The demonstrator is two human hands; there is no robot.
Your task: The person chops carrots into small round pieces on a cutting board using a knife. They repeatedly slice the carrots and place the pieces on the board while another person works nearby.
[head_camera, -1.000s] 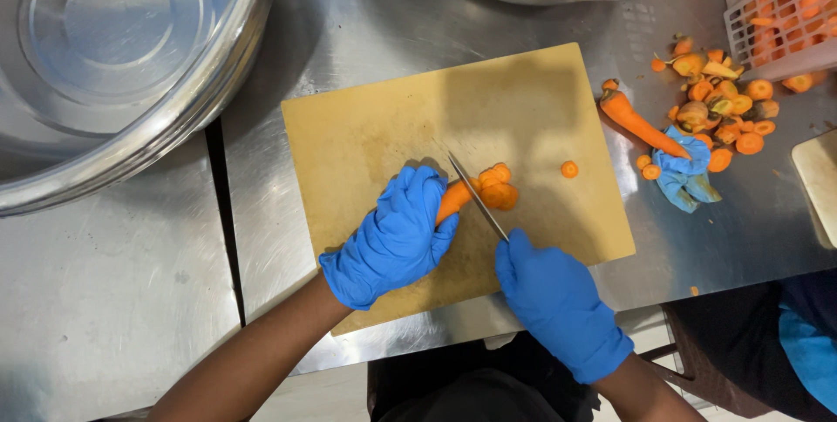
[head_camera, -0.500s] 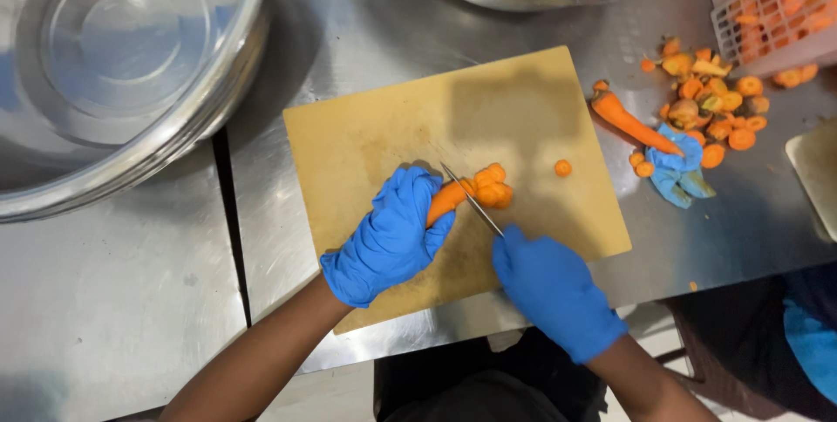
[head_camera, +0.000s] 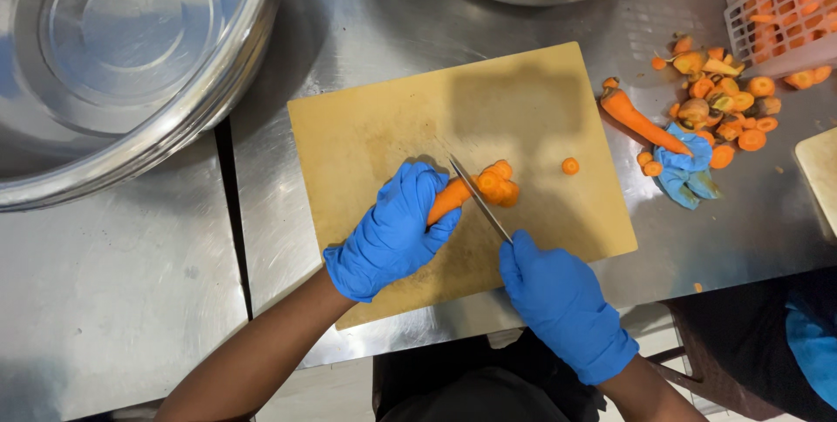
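Carrot (head_camera: 453, 197) on board (head_camera: 366, 134); empty steel bowl (head_camera: 131, 64) alongside

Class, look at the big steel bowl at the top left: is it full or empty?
Empty: the large round steel bowl shows only its bare, shiny bottom.

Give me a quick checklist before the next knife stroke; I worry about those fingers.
1. Left hand pins the carrot to the cutting board: ok.
2. Right hand has a full grip on the knife: ok.
3. Left fingertips curled back from the blade: cannot tell.
4. Cut slices piled against the blade: not ok.
5. Board lies flat on the steel table: ok.
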